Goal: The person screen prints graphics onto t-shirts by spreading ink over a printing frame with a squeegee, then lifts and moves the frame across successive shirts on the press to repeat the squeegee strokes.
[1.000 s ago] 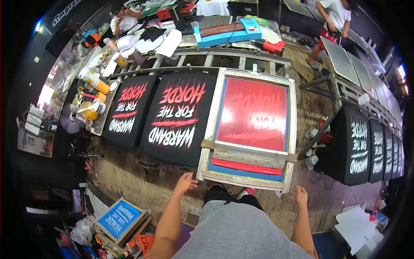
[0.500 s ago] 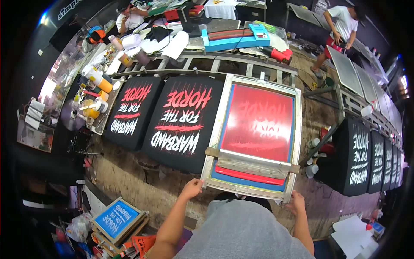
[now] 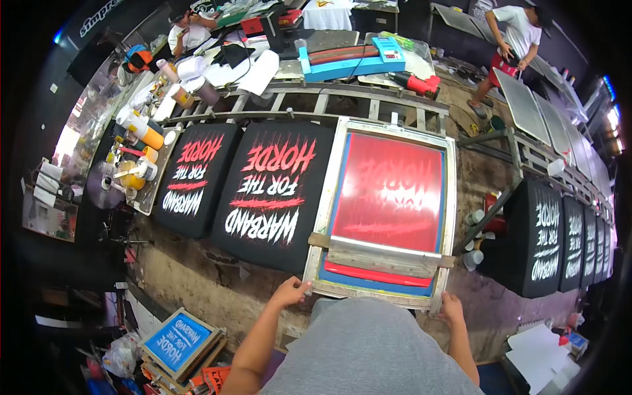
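Note:
A silkscreen frame (image 3: 321,204) lies in front of me, its mesh coated with glossy red ink (image 3: 388,191). Faint lettering shows through the ink. A wooden squeegee (image 3: 382,255) rests across the near part of the frame, with a thick line of red ink (image 3: 375,275) on the near side of it. My left hand (image 3: 289,291) is closed on the near left corner of the frame. At the near right corner, my right hand (image 3: 452,309) grips with bent fingers. Left of the frame are black shirts (image 3: 273,194) printed in red and white.
Ink tubs (image 3: 139,131) crowd a tray at the left. A blue machine (image 3: 352,59) stands beyond the rail (image 3: 316,99). More printed black shirts (image 3: 543,240) line the right side. Stacked screens (image 3: 181,339) lie at lower left. A person (image 3: 517,39) stands far right; another (image 3: 191,29) sits far left.
My view has shifted slightly, so the scene sits a little lower and further left. My right hand has closed in on the frame's corner. The squeegee stays in place on the frame.

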Motion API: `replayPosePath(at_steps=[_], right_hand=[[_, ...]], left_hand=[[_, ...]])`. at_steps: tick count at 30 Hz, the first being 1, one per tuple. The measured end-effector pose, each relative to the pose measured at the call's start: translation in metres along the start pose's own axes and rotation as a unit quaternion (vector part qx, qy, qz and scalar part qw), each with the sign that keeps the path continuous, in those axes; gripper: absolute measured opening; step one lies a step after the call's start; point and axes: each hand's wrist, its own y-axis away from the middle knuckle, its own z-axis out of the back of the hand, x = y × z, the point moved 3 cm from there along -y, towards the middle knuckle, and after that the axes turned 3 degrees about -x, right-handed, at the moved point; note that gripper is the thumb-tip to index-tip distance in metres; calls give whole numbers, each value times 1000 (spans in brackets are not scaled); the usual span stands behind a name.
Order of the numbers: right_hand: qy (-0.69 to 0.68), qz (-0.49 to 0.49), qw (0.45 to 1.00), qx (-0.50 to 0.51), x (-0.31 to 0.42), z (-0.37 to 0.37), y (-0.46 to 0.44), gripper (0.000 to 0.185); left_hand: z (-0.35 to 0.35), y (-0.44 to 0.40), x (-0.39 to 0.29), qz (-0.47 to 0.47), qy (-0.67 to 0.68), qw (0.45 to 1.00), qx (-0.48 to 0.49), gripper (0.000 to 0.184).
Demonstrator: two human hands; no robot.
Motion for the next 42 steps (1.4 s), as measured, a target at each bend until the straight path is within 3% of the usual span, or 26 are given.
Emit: replayPosePath(at_steps=[9, 11, 17, 23, 28, 33, 42], right_hand=[[13, -5, 999, 32, -8, 2, -23, 61], [13, -4, 999, 49, -11, 3, -35, 62], [80, -16, 989, 121, -1, 8, -40, 64], [54, -30, 991, 116, 11, 9, -33, 62], [58, -6, 995, 75, 22, 6, -7, 56], [72, 26, 996, 44, 17, 6, -2, 53], [89, 48, 994, 37, 19, 3, -3, 55]], left_hand=[[-3, -8, 2, 11, -26, 1000, -10, 53], [-7, -11, 10, 21, -31, 999, -33, 60], [-14, 9, -6, 68, 24, 994, -79, 64], [-18, 9, 0, 75, 49, 993, -80, 64], [-12, 3, 15, 54, 96, 994, -26, 45], [-9, -2, 21, 30, 160, 986, -22, 38], [-2, 4, 8, 35, 76, 996, 16, 34]])
